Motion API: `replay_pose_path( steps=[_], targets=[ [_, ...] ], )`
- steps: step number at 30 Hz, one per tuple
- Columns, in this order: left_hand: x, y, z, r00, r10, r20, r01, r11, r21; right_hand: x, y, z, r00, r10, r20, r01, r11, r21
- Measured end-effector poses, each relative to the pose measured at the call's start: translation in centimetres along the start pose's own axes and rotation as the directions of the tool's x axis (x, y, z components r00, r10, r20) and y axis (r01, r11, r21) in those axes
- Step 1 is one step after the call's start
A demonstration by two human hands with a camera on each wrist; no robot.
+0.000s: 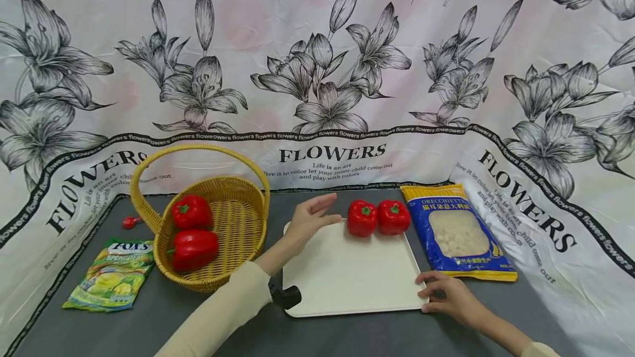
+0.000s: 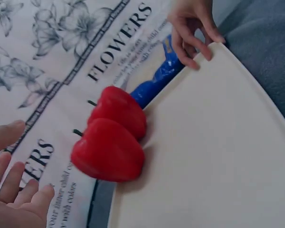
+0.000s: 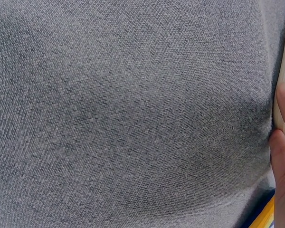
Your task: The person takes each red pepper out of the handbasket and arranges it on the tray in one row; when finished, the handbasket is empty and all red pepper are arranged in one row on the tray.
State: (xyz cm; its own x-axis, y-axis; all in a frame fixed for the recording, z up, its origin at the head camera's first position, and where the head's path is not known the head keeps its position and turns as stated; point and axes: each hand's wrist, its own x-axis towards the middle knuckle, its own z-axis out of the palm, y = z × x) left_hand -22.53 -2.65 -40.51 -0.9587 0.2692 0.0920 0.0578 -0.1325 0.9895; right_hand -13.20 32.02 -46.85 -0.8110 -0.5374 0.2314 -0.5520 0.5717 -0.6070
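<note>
A cream tray lies on the grey tabletop. Two red bell peppers, one on the left and one on the right, sit side by side at its far edge. My left hand hovers over the tray's far left corner, fingers loosely extended, holding nothing; the left wrist view shows it apart from the peppers. At the near right corner, my right hand grips the tray's rim with fingers and thumb. The right wrist view catches only part of those fingers against the rim.
Left of the tray stands a yellow wicker basket with a tall handle and two red bell peppers inside. A Fox's candy bag and a small red object lie farther left. A blue-yellow orecchiette bag lies to the right.
</note>
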Motion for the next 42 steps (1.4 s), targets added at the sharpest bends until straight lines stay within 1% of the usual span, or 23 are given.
replay_pose_path(
  steps=[3, 6, 9, 12, 15, 18, 21, 23, 24, 26, 27, 29, 31, 32, 34, 36, 38, 41, 42],
  targets=[
    [-1.6, 1.2, -2.0, 1.000, 0.006, -0.017, -0.006, 1.000, -0.010, -0.1, 0.1, 0.1, 1.000, -0.012, -0.001, 0.012, 1.000, 0.002],
    [-3.2, 2.2, -4.3, 0.999, 0.014, -0.029, -0.013, 1.000, 0.015, -0.1, 0.2, 0.1, 0.999, -0.033, -0.010, 0.033, 0.999, -0.006],
    [-4.6, 3.1, -7.2, 0.998, 0.013, -0.065, -0.009, 0.998, 0.061, 0.2, 0.3, 0.1, 0.999, -0.038, -0.020, 0.037, 0.999, -0.017],
    [-5.9, 4.0, -10.3, 0.992, 0.018, -0.124, -0.009, 0.997, 0.078, 0.5, 0.3, 0.0, 0.999, -0.034, -0.013, 0.034, 0.999, -0.004],
    [-7.3, 4.8, -13.5, 0.985, 0.034, -0.167, -0.026, 0.998, 0.052, 0.6, 0.4, 0.1, 0.999, -0.040, -0.002, 0.040, 0.999, 0.003],
    [-8.8, 5.6, -16.5, 0.981, 0.060, -0.184, -0.060, 0.998, 0.008, 0.6, 0.4, 0.1, 0.999, -0.044, 0.001, 0.044, 0.999, -0.005],
    [-9.9, 6.2, -19.1, 0.976, 0.075, -0.206, -0.078, 0.997, -0.006, 0.4, 0.4, 0.1, 0.998, -0.056, -0.011, 0.056, 0.998, -0.023],
    [-10.3, 6.4, -20.4, 0.970, 0.064, -0.235, -0.063, 0.998, 0.012, 0.2, 0.4, 0.0, 0.998, -0.066, -0.021, 0.066, 0.998, -0.026],
    [-10.4, 6.4, -20.9, 0.965, 0.053, -0.255, -0.045, 0.998, 0.039, 0.1, 0.5, 0.0, 0.997, -0.071, -0.024, 0.071, 0.997, -0.026],
    [-10.5, 6.4, -21.6, 0.953, 0.029, -0.300, 0.013, 0.991, 0.135, 0.0, 0.6, 0.0, 0.996, -0.079, -0.033, 0.078, 0.997, -0.028],
    [-10.5, 6.4, -21.8, 0.947, 0.014, -0.322, 0.049, 0.981, 0.189, -0.1, 0.7, 0.0, 0.996, -0.079, -0.036, 0.078, 0.997, -0.029],
    [-10.3, 6.4, -22.0, 0.934, -0.011, -0.357, 0.118, 0.953, 0.279, -0.3, 0.8, 0.1, 0.997, -0.074, -0.037, 0.073, 0.997, -0.029],
    [-10.0, 6.3, -22.1, 0.923, -0.037, -0.384, 0.178, 0.924, 0.339, -0.4, 1.0, 0.1, 0.997, -0.072, -0.041, 0.071, 0.997, -0.036],
    [-9.8, 6.2, -22.1, 0.918, -0.055, -0.393, 0.205, 0.913, 0.353, -0.4, 1.0, 0.1, 0.997, -0.065, -0.037, 0.063, 0.997, -0.032],
    [-9.4, 6.0, -22.1, 0.909, -0.094, -0.406, 0.249, 0.904, 0.348, -0.4, 1.1, 0.2, 0.997, -0.064, -0.034, 0.063, 0.997, -0.033],
    [-9.1, 5.8, -22.1, 0.899, -0.134, -0.418, 0.297, 0.887, 0.353, -0.4, 1.1, 0.3, 0.998, -0.057, -0.029, 0.057, 0.998, -0.028],
    [-8.9, 5.7, -22.2, 0.890, -0.162, -0.427, 0.334, 0.869, 0.365, -0.3, 1.1, 0.3, 0.998, -0.050, -0.023, 0.050, 0.999, -0.023],
    [-8.4, 5.7, -22.2, 0.887, -0.181, -0.424, 0.362, 0.843, 0.399, -0.1, 1.1, 0.3, 0.998, -0.051, -0.021, 0.051, 0.998, -0.024],
    [-8.3, 5.7, -22.2, 0.894, -0.178, -0.412, 0.357, 0.837, 0.413, -0.1, 1.2, 0.3, 0.998, -0.057, -0.023, 0.057, 0.998, -0.024]
  ],
)
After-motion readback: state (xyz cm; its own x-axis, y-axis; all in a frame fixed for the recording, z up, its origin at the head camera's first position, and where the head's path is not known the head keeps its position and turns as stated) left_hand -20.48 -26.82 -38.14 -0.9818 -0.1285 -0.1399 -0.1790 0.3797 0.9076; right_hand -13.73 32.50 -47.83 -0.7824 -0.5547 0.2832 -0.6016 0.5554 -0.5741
